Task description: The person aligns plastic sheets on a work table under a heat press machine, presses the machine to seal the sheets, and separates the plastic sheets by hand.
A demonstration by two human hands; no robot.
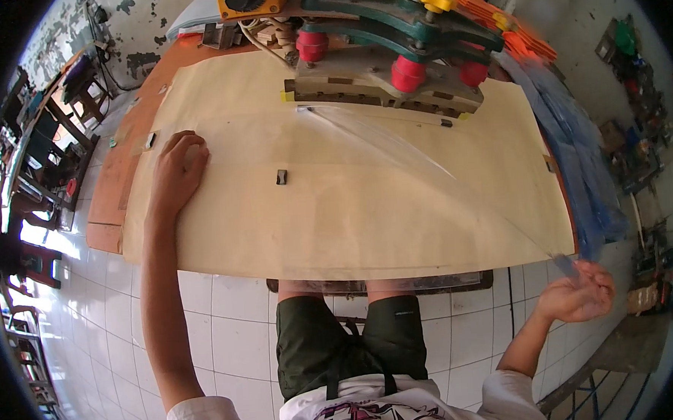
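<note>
A clear plastic sheet [394, 148] stretches over the cream board [231, 238] from near the machine down to the front right. Its corner is in my right hand [582, 292], which is closed on it beyond the board's right front corner. My left hand [180, 163] rests on the left part of the board, fingers curled; whether anything is under them is hidden. A small dark block [281, 177] sits near the board's middle, and another [150, 141] lies left of my left hand.
A green machine [372, 18] with red knobs and a metal bar stands at the board's back. Blue plastic [576, 144] hangs along the right edge. Orange pieces [525, 40] lie at the back right. A stool [462, 281] is under the front edge.
</note>
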